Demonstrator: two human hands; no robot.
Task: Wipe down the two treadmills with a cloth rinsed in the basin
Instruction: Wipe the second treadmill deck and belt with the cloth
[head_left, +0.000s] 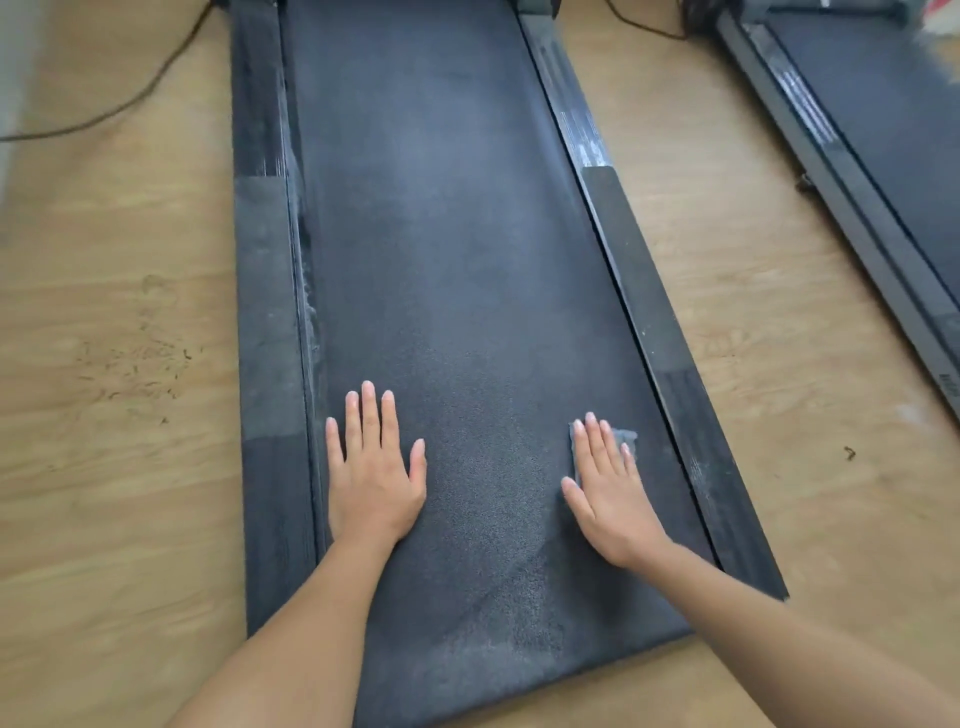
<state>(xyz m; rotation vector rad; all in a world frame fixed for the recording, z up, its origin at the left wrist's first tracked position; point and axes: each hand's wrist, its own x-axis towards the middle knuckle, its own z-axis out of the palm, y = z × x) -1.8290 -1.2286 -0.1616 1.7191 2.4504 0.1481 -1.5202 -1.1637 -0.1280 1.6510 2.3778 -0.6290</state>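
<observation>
Where your left hand (371, 467) rests: flat on the belt (457, 234) close to its left edge, fingers straight and a little spread, holding nothing. Use it only as a brace and put your weight there, so the wiping hand can glide.
Where your right hand (610, 493) presses: palm down near the belt's right edge, fingers straight, pinning the cloth rather than gripping it.
Where the cloth (625, 434) lies: on the belt under that right palm. Only grey corners show past the fingertips, so how it is folded cannot be told. Keep it fully under the palm so that no edge rolls up.
Where the belt looks grey: a dusty film runs from just beyond your hands to the far end, while a patch nearest you reads darker, probably wiped. Make straight, overlapping passes across the width, then shift forward.
Where lint gathers: pale fluff sits in the seam between the belt and the left rail (265, 312). Drag a cloth edge along that groove.
Where the right rail (639, 291) is marked: whitish smears show farther up and will likely need firmer pressure.
Where the second treadmill (883, 130) stands: to your right, across bare floor (130, 260), with its rail streaked too.
Where the basin is: out of view. Rinse before the cloth starts smearing.
</observation>
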